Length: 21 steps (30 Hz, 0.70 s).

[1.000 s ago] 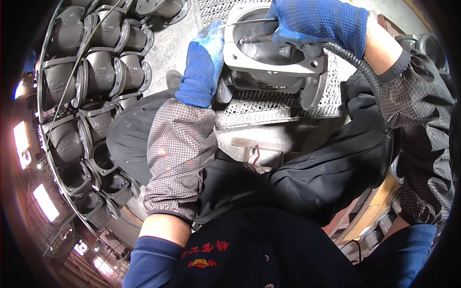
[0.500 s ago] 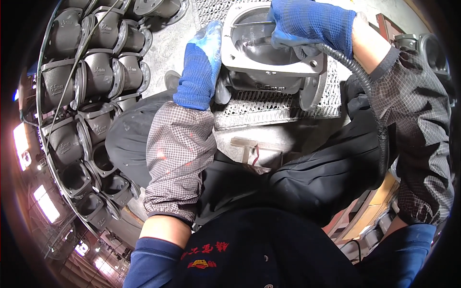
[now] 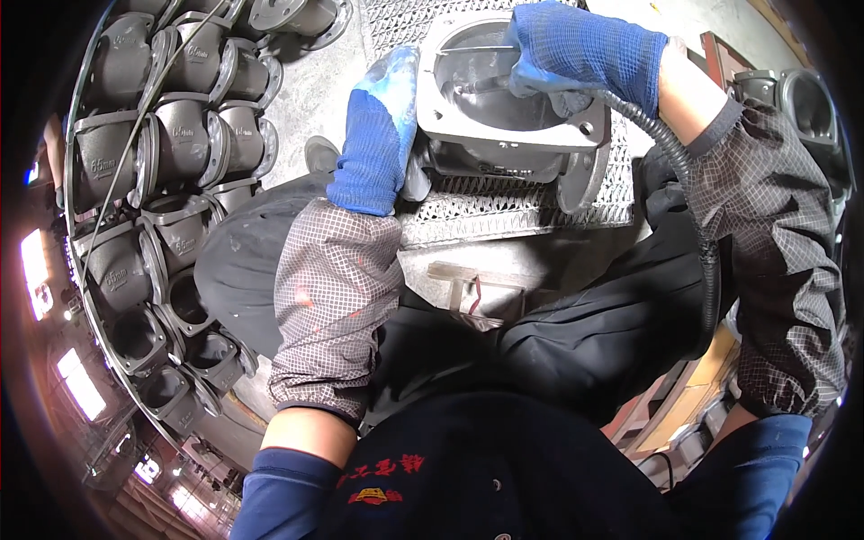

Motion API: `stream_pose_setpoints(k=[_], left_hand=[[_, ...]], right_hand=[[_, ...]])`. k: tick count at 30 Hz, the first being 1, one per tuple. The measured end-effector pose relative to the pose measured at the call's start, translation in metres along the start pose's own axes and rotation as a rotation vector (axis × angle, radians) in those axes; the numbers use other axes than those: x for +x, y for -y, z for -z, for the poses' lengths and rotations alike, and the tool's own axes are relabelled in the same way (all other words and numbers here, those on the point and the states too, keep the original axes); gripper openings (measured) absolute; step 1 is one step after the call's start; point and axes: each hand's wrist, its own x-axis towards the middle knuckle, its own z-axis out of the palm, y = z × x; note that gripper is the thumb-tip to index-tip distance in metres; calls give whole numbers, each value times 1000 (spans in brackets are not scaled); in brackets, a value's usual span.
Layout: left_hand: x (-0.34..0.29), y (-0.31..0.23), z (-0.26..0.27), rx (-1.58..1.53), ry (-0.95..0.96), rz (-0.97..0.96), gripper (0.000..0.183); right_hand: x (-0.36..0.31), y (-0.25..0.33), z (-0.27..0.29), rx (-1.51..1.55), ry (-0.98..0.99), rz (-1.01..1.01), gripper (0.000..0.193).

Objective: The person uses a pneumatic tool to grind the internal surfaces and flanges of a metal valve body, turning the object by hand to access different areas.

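Observation:
A grey cast-metal valve body point(image 3: 504, 135) with a square open flange stands on a mesh grating point(image 3: 517, 202) at the top centre. My left hand point(image 3: 378, 135), in a blue knit glove, presses flat against the casting's left side. My right hand point(image 3: 585, 49), also gloved in blue, is closed round a hand tool point(image 3: 481, 84) whose thin tip reaches down into the casting's opening. A black corrugated hose point(image 3: 697, 225) runs from that tool along my right forearm. Checked sleeve guards cover both forearms.
Several similar grey castings point(image 3: 180, 144) lie stacked in rows on the left. More castings point(image 3: 801, 103) sit at the upper right. Below the grating is a small metal bracket point(image 3: 472, 292) between my dark-trousered knees. A thin wire crosses the left stack.
The casting and both hands have shifted slightly left and up in the picture. The tool tip has moved a little within the opening. My grips are the same.

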Motion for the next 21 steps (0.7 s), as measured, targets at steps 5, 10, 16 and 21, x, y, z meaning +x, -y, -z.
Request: stream_pose_setpoints(k=[5,10,16,21], left_hand=[[-4,-9,-2,-168,-55,120,30],[-1,-2,-1,-134,-48,77,32],[2,-4,6,461,7,-224,35],[1,-14,-1,-7,-34,169,39]], right_hand=[[-7,16,29,598,62,-393,18],[-10,13,19,570,33,-305,21],[0,20,22,445,90,-417,25],[2,30,28,409,127,-483,30]])
